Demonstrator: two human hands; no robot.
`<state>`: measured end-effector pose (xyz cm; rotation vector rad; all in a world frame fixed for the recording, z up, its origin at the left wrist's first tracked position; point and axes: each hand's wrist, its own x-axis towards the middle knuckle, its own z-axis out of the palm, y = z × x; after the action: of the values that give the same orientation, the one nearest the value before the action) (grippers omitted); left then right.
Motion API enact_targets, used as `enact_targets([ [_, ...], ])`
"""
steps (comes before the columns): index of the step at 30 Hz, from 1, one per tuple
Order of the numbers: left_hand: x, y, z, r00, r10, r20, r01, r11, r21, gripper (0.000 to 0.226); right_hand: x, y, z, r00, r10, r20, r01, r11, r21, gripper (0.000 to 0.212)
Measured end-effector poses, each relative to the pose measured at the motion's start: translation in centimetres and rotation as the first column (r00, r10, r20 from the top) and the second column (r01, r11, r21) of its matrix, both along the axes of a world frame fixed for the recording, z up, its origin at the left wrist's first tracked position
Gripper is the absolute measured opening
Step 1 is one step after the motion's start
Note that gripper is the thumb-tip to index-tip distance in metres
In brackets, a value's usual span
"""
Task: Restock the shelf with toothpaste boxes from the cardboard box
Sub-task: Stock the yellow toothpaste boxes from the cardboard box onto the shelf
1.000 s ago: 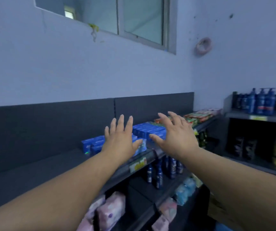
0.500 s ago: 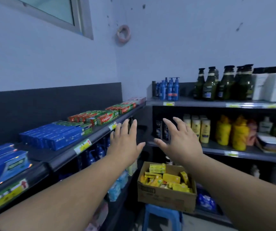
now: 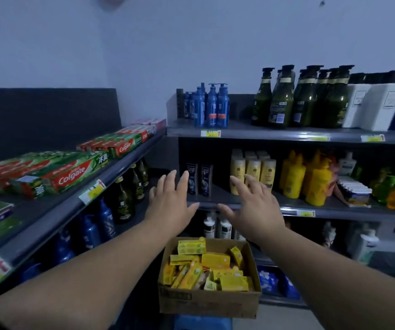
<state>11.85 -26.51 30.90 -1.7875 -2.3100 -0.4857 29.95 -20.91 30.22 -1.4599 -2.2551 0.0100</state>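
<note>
Above cardboard box [image 3: 206, 303], left hand [image 3: 171, 206], right hand [image 3: 255, 208], both hands spread empty, Colgate boxes [image 3: 72, 175] alongside.

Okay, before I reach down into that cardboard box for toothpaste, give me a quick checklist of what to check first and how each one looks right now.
1. Hands free: left hand and right hand are open and hold nothing: ok.
2. Cardboard box is open on top with nothing over it: ok.
3. Stock inside: yellow toothpaste boxes lie jumbled, several on top: ok.
4. Room on the left shelf: a bare patch shows beside the Colgate boxes; whether the yellow ones belong there: cannot tell.
5. Box support: it sits on a blue stool, mostly out of view: cannot tell.
</note>
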Motion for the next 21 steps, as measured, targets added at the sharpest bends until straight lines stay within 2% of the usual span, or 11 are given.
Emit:
enact_targets([
  [7, -4.5, 9.2, -6.1, 0.998, -0.02, 0.059, 0.026, 0.994, -0.108, 0.077, -2.4, 9.0, -6.5, 0.997, -0.041, 0.069, 0.051, 0.987, -0.152, 0.078],
  [12, -5.6, 13.8, -12.2, 0.991, 0.045, 0.127, -0.018, 0.98, -0.201, 0.075, -2.0, 15.0, -11.7, 0.992, -0.042, 0.119, 0.071, 0.965, -0.254, 0.075],
  [21, -6.9, 20.4, -22.7, 0.959, 0.239, 0.151, -0.179, 0.926, -0.333, 0.074, -2.0, 26.3, -21.6, 0.975, 0.139, 0.171, -0.051, 0.898, -0.437, 0.075],
])
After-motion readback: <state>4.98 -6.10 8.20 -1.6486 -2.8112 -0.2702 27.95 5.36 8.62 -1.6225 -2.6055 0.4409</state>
